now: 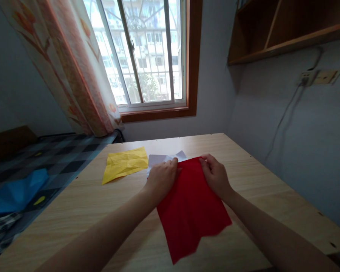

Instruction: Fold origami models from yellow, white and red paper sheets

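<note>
A red sheet of paper (194, 206) hangs between my two hands over the table, creased, with an uneven lower edge. My left hand (163, 175) is closed on its upper left edge, the thumb at the top. At the upper right corner my right hand (215, 173) pinches the same sheet between thumb and fingers. Behind the red sheet lies a folded white paper (158, 159), partly hidden by it and by my left hand. To the left, a crumpled yellow sheet of paper (126, 163) rests flat on the table.
The pale wooden table (124, 211) reaches toward the window (141, 56). Left of it is a bed with a checked cover (70, 158), bearing a blue folded sheet (19, 192). A wooden shelf (291, 43) and a socket with a cord (306, 78) are on the right wall.
</note>
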Demonstrator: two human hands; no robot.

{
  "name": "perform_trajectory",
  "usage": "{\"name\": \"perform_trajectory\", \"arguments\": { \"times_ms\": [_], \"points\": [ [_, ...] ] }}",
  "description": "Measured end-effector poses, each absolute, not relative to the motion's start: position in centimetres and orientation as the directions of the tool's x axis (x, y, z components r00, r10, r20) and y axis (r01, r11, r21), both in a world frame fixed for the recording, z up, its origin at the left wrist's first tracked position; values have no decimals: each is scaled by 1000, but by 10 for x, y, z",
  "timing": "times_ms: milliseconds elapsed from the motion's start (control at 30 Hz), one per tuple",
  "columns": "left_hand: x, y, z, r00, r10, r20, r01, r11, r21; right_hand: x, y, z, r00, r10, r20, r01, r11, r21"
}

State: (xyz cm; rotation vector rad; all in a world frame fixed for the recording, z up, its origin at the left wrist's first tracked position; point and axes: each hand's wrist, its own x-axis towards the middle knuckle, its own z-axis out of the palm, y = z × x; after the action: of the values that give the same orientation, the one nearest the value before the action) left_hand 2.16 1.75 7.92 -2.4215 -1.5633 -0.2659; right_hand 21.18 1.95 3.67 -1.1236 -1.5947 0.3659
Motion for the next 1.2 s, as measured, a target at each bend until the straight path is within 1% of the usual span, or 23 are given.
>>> {"name": "perform_trajectory", "arguments": {
  "times_ms": [167, 233, 300, 367, 500, 567, 633, 733, 833, 933, 1067, 1200],
  "points": [
    [-2, 23, 83, 448, 842, 301, 832, -516, 204, 215, 29, 37, 15, 860, 511, 221, 495, -840],
    [-6, 21, 87, 442, 848, 292, 779, -525, 344, 215, 32, 36, 9, 883, 470, 127, 465, -876],
    [-8, 19, 89, 424, 862, 279, 731, -507, 456, 215, 34, 35, 0, 909, 416, 38, 416, -909],
    [-9, 18, 91, 412, 869, 273, 688, -494, 531, 214, 34, 35, -20, 935, 355, -34, 354, -935],
    [-10, 15, 89, 421, 872, 248, 607, -474, 638, 214, 30, 39, -83, 969, 234, -150, 220, -964],
    [-11, 15, 88, 420, 878, 229, 583, -455, 673, 214, 28, 40, -185, 968, 172, -204, 133, -970],
    [-12, 15, 86, 415, 885, 212, 569, -434, 698, 215, 27, 40, -301, 947, 115, -225, 46, -973],
    [-15, 17, 82, 416, 892, 176, 539, -398, 742, 214, 28, 38, -381, 922, 72, -212, -11, -977],
    [-17, 19, 77, 425, 893, 149, 536, -380, 754, 211, 28, 34, -397, 914, 83, -197, 3, -980],
    [-19, 21, 71, 433, 893, 119, 565, -372, 737, 208, 28, 31, -361, 928, 94, -158, 38, -987],
    [-19, 24, 64, 445, 892, 84, 591, -363, 721, 204, 28, 27, -292, 952, 94, -45, 84, -995],
    [-20, 27, 56, 464, 884, 47, 597, -352, 721, 204, 31, 23, -235, 958, 162, 84, 186, -979]
  ]
}}
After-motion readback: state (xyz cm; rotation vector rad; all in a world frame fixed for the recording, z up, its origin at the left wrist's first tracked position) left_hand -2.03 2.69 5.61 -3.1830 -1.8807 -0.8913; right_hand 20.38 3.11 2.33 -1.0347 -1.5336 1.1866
